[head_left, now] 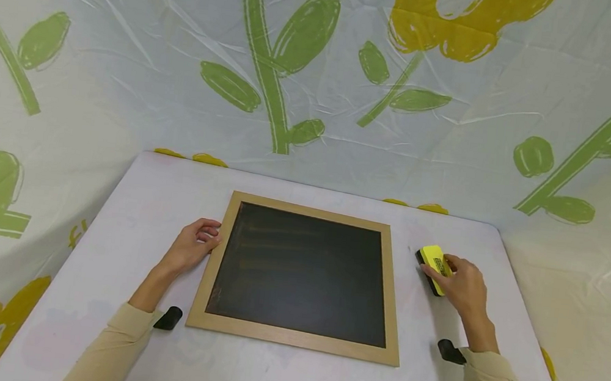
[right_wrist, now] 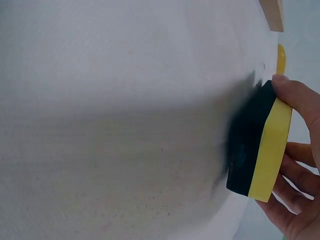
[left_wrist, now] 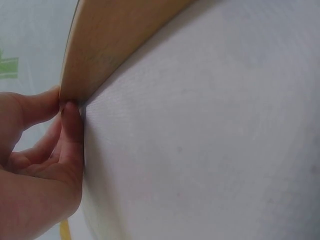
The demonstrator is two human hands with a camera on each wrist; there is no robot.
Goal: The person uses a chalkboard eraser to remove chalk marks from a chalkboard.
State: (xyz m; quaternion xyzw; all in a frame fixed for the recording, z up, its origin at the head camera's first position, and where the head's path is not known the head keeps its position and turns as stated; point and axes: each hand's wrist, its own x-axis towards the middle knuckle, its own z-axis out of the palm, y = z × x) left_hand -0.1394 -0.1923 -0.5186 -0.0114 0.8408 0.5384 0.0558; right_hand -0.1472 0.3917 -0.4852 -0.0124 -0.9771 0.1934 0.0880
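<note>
A small chalkboard with a light wooden frame lies flat on the white table. My left hand is at the left side of its frame, fingers bent; in the left wrist view the thumb and a fingertip pinch the wooden edge. To the right of the board, my right hand grips a board eraser by its sides. The eraser has a yellow top with a dark printed patch. Its black underside faces the table, and a shadow spreads beneath it in the right wrist view.
The white table extends around the board. Behind it and at both sides hangs a pale sheet printed with green leaves and yellow flowers. Black wrist pieces stick out at both cuffs. Faint smudges mark the board's dark surface.
</note>
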